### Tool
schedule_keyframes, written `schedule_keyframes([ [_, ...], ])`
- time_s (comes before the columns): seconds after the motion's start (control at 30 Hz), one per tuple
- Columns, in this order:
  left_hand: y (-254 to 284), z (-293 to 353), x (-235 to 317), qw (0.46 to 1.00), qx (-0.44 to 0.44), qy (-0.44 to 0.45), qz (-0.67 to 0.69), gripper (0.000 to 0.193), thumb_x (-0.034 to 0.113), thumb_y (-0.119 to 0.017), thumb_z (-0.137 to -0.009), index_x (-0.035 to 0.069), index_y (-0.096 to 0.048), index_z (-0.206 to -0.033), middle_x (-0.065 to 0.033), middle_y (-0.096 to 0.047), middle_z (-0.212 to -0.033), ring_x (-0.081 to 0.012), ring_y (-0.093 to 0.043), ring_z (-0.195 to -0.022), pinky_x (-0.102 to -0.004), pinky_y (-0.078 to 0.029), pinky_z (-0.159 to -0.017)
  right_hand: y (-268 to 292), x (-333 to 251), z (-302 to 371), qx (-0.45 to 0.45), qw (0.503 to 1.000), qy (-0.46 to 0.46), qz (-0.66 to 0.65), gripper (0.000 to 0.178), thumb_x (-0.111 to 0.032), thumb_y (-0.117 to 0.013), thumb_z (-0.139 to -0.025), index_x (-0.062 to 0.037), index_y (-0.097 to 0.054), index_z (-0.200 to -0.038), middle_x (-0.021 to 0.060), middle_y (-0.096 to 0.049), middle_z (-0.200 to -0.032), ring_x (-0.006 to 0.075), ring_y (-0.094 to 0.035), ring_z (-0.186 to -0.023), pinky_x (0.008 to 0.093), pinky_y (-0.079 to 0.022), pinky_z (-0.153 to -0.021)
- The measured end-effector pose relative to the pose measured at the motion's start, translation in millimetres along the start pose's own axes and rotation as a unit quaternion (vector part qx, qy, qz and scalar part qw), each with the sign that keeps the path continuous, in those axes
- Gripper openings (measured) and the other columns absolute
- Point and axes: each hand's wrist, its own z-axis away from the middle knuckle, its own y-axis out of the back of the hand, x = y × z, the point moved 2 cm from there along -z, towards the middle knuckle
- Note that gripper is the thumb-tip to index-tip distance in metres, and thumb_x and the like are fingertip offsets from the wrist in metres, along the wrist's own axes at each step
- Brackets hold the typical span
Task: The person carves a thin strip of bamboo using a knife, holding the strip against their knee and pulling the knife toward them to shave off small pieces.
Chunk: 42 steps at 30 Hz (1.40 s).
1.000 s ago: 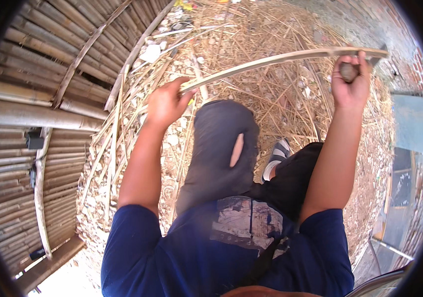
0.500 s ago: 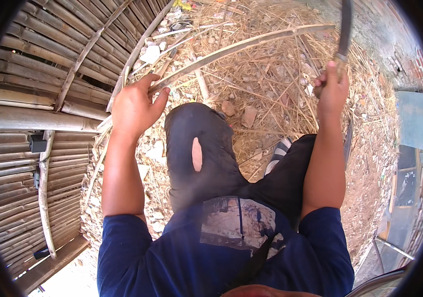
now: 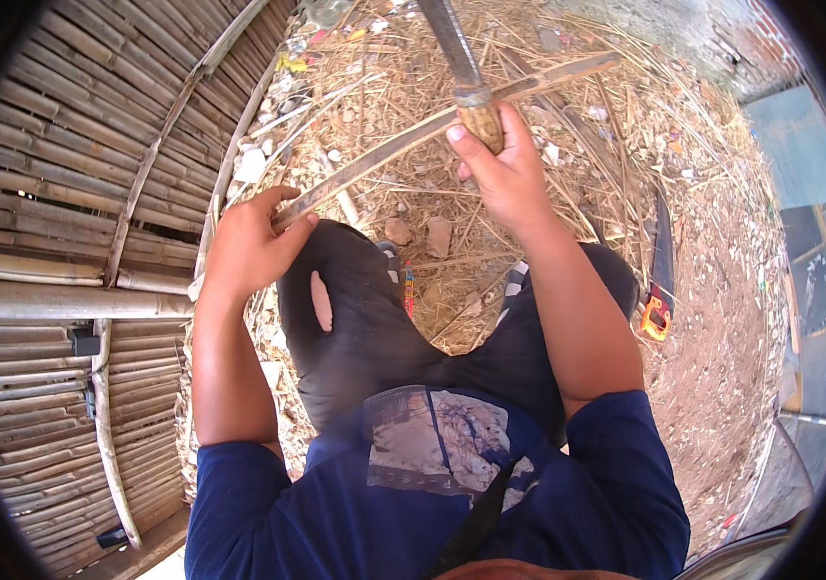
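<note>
A long, flat bamboo strip [image 3: 369, 164] slants from my left knee up to the far right. My left hand [image 3: 250, 242] is closed around its near end, thumb on one side and fingers on the other. In my right hand [image 3: 509, 179] is a machete [image 3: 455, 48], gripped by its wooden handle, the dark blade pointing away from me and running out of the top of the view. Handle and blade base cross over the strip near its middle; whether they touch it I cannot tell.
Straw, stones and split pieces cover the ground [image 3: 413, 72] ahead. A handsaw [image 3: 658, 314] with an orange handle lies right of my right knee. A bamboo slat wall [image 3: 55, 213] rises close on the left. Blue-grey panels [image 3: 804, 213] stand at the far right.
My right hand has swung left with the machete, from the far right to over the strip's middle. The strip's near end and my left hand have shifted slightly lower in view.
</note>
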Motion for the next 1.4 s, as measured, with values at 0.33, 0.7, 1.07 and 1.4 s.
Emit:
schedule_keyframes([
  [0.33,-15,23,42,0.999,0.03,-0.029,-0.005,0.043,0.031,-0.074,-0.084,0.0,-0.07,-0.114,-0.0174,-0.068,-0.068,-0.0288,-0.07,-0.065,-0.0375,-0.052,-0.062,41,-8,20,-0.031,0.997,-0.066,0.038,0.037,-0.027,-0.07,-0.097,-0.0045,-0.056,-0.122,-0.0008,-0.058,-0.085,0.0077,-0.055,-0.065,0.0256,-0.049,-0.059],
  [0.7,-26,70,67,0.84,0.356,-0.405,-0.054,0.035,0.015,-0.082,-0.076,0.0,-0.067,-0.105,-0.0124,-0.066,-0.093,-0.0341,-0.063,-0.085,-0.0417,-0.051,-0.074,54,-3,20,0.02,0.996,-0.059,-0.063,0.043,-0.033,-0.071,-0.095,-0.0016,-0.057,-0.121,-0.0004,-0.059,-0.078,0.007,-0.055,-0.061,0.024,-0.048,-0.054],
  [1.07,-55,89,-27,0.729,0.234,-0.047,0.642,0.106,0.09,-0.04,-0.081,0.005,-0.043,-0.144,-0.0132,-0.06,-0.125,-0.0279,-0.065,-0.103,-0.0405,-0.054,-0.086,42,-15,9,0.077,0.967,-0.102,-0.218,0.034,-0.027,-0.073,-0.094,-0.0079,-0.054,-0.115,0.0002,-0.052,-0.093,0.0095,-0.05,-0.063,0.0308,-0.05,-0.06],
  [1.4,36,48,38,0.499,0.362,-0.276,0.738,0.078,0.079,-0.049,-0.087,0.006,-0.07,-0.109,-0.007,-0.067,-0.09,-0.025,-0.061,-0.087,-0.0414,-0.048,-0.082,37,5,-1,0.122,0.945,-0.121,-0.279,0.035,-0.027,-0.072,-0.095,-0.0077,-0.05,-0.115,0.0022,-0.051,-0.094,0.0105,-0.051,-0.063,0.0313,-0.052,-0.058],
])
